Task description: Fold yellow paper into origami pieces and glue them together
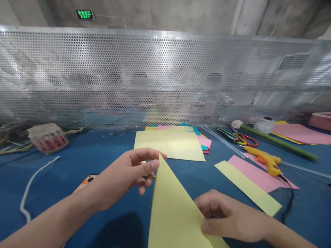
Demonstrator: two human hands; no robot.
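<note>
A folded sheet of pale yellow paper (172, 203) stands raised in front of me, narrowing to a point at its top. My left hand (137, 168) pinches that tip between thumb and forefinger, with the other fingers curled beside it. Lower down, my right hand (227, 215) grips the slanting right edge, thumb in front and fingers behind the paper. The bottom of the sheet runs out of view. Behind it lies a stack of yellow sheets (170, 144), with pink and blue paper showing under it.
Right of me are a yellow glue gun (266, 158), pink paper (266, 177), a yellow strip (248, 187), scissors (245, 139) and a green stem (279, 141). A phone (86, 181), white cord (31, 182) and tub (48, 137) lie left. A perforated metal screen (165, 62) stands behind.
</note>
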